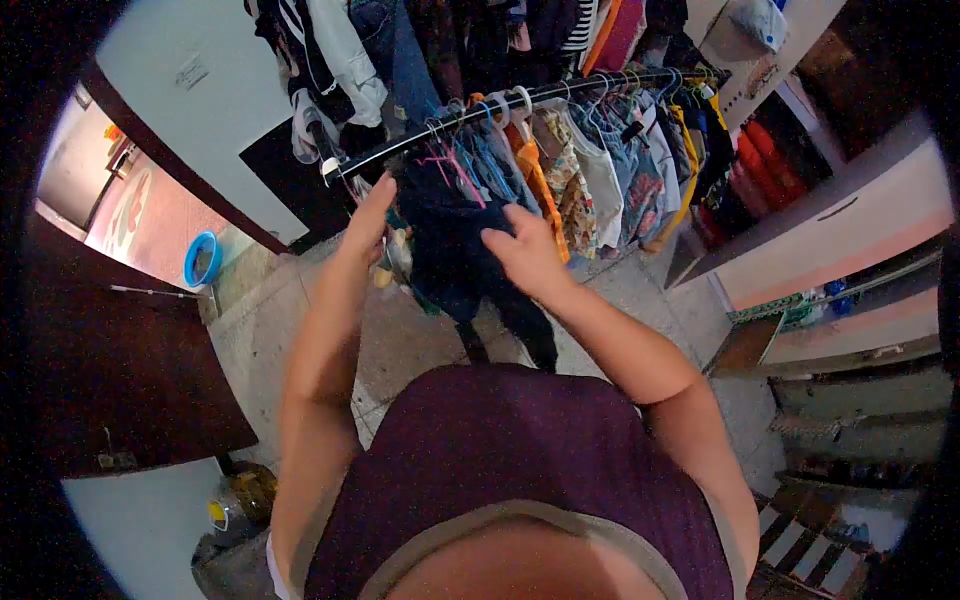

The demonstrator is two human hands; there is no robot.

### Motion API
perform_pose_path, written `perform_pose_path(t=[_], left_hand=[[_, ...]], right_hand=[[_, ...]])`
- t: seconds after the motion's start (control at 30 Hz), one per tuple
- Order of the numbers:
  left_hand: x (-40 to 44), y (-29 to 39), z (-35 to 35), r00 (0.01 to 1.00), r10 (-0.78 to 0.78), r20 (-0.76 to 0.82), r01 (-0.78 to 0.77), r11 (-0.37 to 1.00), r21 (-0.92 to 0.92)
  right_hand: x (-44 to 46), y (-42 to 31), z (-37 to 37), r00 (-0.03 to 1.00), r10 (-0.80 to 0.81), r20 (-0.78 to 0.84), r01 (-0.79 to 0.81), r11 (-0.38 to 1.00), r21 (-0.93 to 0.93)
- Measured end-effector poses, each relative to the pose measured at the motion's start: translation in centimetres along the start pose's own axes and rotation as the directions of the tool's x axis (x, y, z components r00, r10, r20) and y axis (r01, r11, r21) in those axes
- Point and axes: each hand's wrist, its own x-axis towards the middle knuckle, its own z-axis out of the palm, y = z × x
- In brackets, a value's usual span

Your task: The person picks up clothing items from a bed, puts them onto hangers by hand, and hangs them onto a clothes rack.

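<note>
A dark navy garment [450, 240] hangs down in front of my body, near the left end of a black clothes rail [450, 125]. My right hand [522, 250] is closed on its upper right side, thumb on the cloth. At its upper left side is my left hand [372, 220], its fingers partly hidden behind the arm and cloth, so its grip is unclear. A pink hanger [460, 178] shows just above the garment. Further right on the rail hang an orange garment [540, 190], a floral one [568, 180] and a white one [597, 185].
More clothes [390, 60] hang behind the rail. A blue basin [203, 258] stands on the floor at the left, by a doorway. Open shelves [850, 400] line the right side, and an open cupboard with red items [765, 165] is at the upper right.
</note>
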Motion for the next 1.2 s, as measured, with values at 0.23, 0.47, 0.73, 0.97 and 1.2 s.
perform_pose_path(t=[0.23,0.47,0.73,0.97,1.2], left_hand=[[-0.4,-1.4,-0.8,1.000,-0.021,-0.019,0.024,0.984,0.175],[1.2,-5.2,-2.1,1.000,-0.024,0.013,0.024,1.000,0.014],[2.9,-7.7,-4.7,0.997,0.074,-0.008,-0.067,0.941,0.332],[3.1,-9.3,-5.1,0.825,0.546,-0.146,-0.300,0.643,0.705],[5.7,-10.9,-2.9,0.743,0.657,-0.126,-0.315,0.510,0.801]], right_hand=[[3.5,1.2,7.4,0.986,-0.135,-0.093,0.135,0.991,-0.006],[4.7,7.5,11.1,0.966,-0.159,0.206,0.160,0.987,0.011],[5.3,7.0,11.5,0.729,0.145,0.669,-0.302,0.945,0.125],[5.6,12.0,11.8,0.941,0.275,0.196,-0.209,0.930,-0.301],[1.2,12.6,7.6,0.851,0.379,0.363,-0.384,0.921,-0.063]])
